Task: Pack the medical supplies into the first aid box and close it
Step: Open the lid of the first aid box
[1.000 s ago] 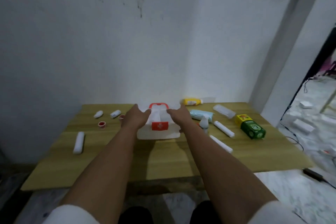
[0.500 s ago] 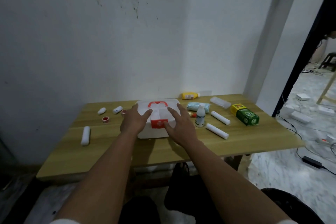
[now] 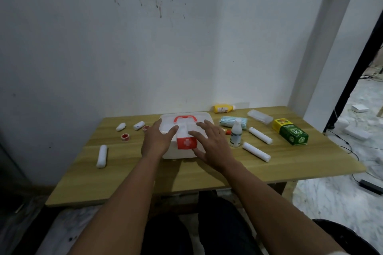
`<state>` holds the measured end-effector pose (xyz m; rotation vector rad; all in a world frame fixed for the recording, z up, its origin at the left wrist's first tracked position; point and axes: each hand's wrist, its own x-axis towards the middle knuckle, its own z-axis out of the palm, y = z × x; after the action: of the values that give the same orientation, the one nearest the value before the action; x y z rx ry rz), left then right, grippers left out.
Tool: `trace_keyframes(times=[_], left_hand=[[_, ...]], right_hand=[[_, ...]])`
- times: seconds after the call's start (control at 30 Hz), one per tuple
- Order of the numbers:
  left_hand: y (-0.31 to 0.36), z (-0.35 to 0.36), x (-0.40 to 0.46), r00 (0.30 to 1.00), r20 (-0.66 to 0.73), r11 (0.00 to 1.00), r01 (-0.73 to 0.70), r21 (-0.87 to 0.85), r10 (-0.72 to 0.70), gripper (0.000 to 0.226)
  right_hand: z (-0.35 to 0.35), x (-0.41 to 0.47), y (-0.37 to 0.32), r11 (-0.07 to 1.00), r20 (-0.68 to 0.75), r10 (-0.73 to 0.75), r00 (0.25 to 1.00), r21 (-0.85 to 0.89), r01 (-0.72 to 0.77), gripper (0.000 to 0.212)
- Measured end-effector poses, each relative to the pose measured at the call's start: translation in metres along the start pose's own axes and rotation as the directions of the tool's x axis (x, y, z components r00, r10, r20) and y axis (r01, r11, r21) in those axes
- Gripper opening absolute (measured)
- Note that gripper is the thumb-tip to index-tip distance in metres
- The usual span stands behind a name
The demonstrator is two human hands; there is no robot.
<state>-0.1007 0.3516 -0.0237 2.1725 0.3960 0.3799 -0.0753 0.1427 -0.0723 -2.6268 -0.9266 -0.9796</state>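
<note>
The white first aid box (image 3: 204,119) with a red handle and a red latch sits closed at the middle of the wooden table (image 3: 186,174). My left hand (image 3: 158,141) lies on the box's left front, fingers spread. Over the box's right front is my right hand (image 3: 211,144), fingers apart, next to the red latch. Around the box lie white gauze rolls (image 3: 256,151) (image 3: 260,135) (image 3: 102,156), a small white bottle (image 3: 235,135), a blue-white pack (image 3: 229,121), a yellow bottle (image 3: 222,108) and a green carton (image 3: 291,133).
Red tape rolls (image 3: 125,137) and two small white rolls (image 3: 120,127) lie at the left back. A clear plastic case (image 3: 260,116) lies right of the box. The wall stands directly behind the table. Cables and white blocks are on the floor at right.
My view has come closer and tilted down. My right hand pulled back from the box's far right side to its front by the latch. The box stays closed.
</note>
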Motion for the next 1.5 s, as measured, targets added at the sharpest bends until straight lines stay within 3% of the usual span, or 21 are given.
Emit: trace_keyframes(times=[0.27, 0.43, 0.53, 0.63, 0.73, 0.83, 1.0, 1.23, 1.4, 1.5], left_hand=[[-0.004, -0.008, -0.024, 0.997, -0.082, 0.997, -0.004, -0.078, -0.002, 0.097], [-0.001, -0.019, -0.027, 0.999, 0.019, 0.948, 0.036, -0.315, -0.032, 0.129], [0.006, -0.02, -0.024, 0.995, 0.092, 0.962, -0.021, -0.273, 0.048, 0.116], [0.007, -0.018, -0.015, 0.983, 0.167, 0.984, -0.05, -0.171, 0.079, 0.118], [-0.006, -0.015, -0.007, 0.966, 0.236, 0.991, -0.079, -0.111, 0.103, 0.121], [-0.015, -0.012, -0.004, 0.958, 0.266, 0.992, -0.081, -0.097, 0.104, 0.12], [-0.017, -0.009, -0.005, 0.967, 0.225, 0.99, -0.105, -0.091, 0.123, 0.11], [-0.018, -0.008, -0.001, 0.969, 0.216, 0.992, -0.106, -0.062, 0.117, 0.112], [-0.014, -0.003, -0.002, 0.97, 0.214, 0.992, -0.107, -0.061, 0.118, 0.107], [-0.012, -0.001, -0.001, 0.962, 0.245, 0.992, -0.115, -0.048, 0.123, 0.115]], right_hand=[[-0.018, 0.011, -0.005, 0.961, -0.141, 0.085, 0.986, 0.274, -0.043, 0.022], [-0.044, 0.061, 0.003, 0.864, -0.146, 0.206, 0.968, 0.492, -0.11, 0.023], [-0.058, 0.107, 0.011, 0.797, -0.074, 0.325, 0.943, 0.558, -0.231, 0.022], [-0.056, 0.158, 0.026, 0.731, 0.024, 0.475, 0.88, 0.546, -0.409, 0.032], [-0.037, 0.181, 0.04, 0.683, 0.139, 0.58, 0.803, 0.454, -0.572, 0.061], [-0.014, 0.18, 0.046, 0.579, 0.25, 0.636, 0.73, 0.472, -0.665, 0.081], [0.0, 0.164, 0.055, 0.522, 0.32, 0.641, 0.697, 0.484, -0.702, 0.078], [-0.035, 0.1, 0.12, 0.616, 0.22, 0.725, 0.653, 0.216, -0.757, 0.039], [-0.071, 0.026, 0.182, 0.549, 0.152, 0.833, 0.533, -0.103, -0.829, 0.038], [-0.087, -0.014, 0.205, 0.453, 0.151, 0.891, 0.427, -0.303, -0.838, 0.04]])
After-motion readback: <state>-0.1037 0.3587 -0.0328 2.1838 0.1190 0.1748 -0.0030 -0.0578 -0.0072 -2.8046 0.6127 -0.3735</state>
